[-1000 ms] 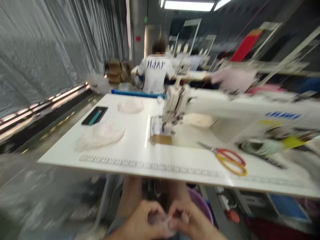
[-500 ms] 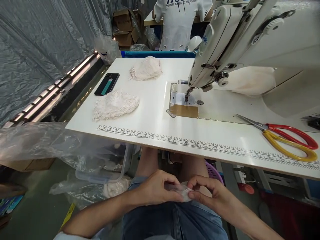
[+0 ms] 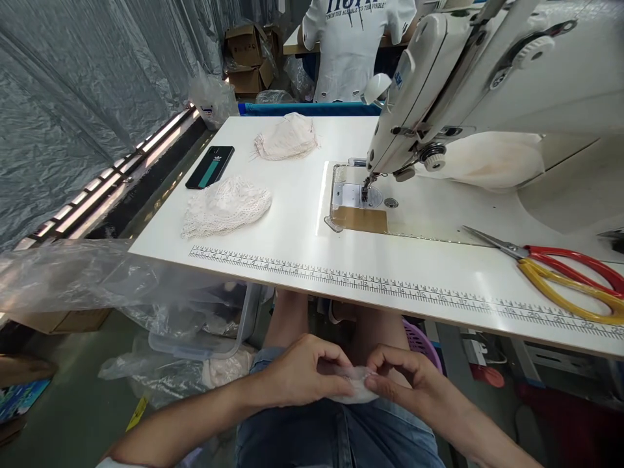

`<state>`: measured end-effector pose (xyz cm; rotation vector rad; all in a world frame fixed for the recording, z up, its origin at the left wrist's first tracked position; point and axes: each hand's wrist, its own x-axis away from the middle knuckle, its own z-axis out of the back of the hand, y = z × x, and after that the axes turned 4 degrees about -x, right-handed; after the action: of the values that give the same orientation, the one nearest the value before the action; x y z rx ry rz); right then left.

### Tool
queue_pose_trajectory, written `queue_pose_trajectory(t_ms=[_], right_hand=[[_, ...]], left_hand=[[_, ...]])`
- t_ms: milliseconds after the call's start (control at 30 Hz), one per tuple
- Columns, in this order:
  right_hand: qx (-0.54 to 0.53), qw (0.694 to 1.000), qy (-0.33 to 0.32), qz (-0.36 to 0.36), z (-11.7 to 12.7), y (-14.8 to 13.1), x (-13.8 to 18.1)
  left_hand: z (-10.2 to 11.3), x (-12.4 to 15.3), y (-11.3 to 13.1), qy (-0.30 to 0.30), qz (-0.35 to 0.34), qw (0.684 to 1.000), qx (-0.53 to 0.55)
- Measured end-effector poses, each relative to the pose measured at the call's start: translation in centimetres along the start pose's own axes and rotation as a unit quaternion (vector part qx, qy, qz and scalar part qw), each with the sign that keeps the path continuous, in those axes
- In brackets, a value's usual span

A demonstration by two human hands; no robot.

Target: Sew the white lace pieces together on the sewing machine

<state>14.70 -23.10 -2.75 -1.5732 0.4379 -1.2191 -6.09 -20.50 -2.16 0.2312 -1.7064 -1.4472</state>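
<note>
Over my lap, below the table's front edge, a small piece of thin white fabric [image 3: 358, 388] is stretched between my two hands. My left hand [image 3: 312, 370] pinches its left side between thumb and fingers. On the other side, my right hand [image 3: 404, 374] grips the right end with thumb and forefinger. Part of the fabric is hidden behind the fingers. On the white table [image 3: 292, 227] lie two pale lace fabric pieces, one nearer [image 3: 227, 207] and one farther back [image 3: 286, 136].
A sewing machine [image 3: 414, 84] stands on the right of the table. Scissors with red and yellow handles [image 3: 565, 270] lie near the front right edge, a phone [image 3: 210, 167] at the left. Below left is a clear plastic bin [image 3: 205, 348]. A person in white [image 3: 348, 55] sits beyond.
The white fabric has spread out and hangs lower between my hands, showing more of itself. Both hands keep nearly the same place. The view has shifted slightly.
</note>
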Motion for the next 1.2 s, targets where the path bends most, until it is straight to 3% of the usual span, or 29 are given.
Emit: queue_pose_trajectory(t_ms=[367,533,667,933,1200], right_hand=[[-0.096,0.995,-0.028,-0.018,-0.1,0.1,-0.5],[-0.073,0.996,-0.053,-0.008,-0.3,-0.2,-0.5],[-0.065,0.996,-0.050,-0.022,-0.3,-0.3,-0.6],[-0.065,0.995,-0.059,-0.037,-0.2,-0.4,-0.5],[-0.051,0.997,-0.054,-0.034,-0.3,-0.4,-0.4]], left_hand=[[0.6,0.4,0.6,-0.004,0.018,1.000,-0.014],[0.5,0.4,-0.1,0.001,0.024,1.000,0.014],[0.8,0.6,-0.3,-0.026,0.049,0.996,0.069],[1.4,0.8,-0.5,-0.071,0.047,0.994,0.071],[1.2,0.4,-1.2,-0.058,0.041,0.995,0.070]])
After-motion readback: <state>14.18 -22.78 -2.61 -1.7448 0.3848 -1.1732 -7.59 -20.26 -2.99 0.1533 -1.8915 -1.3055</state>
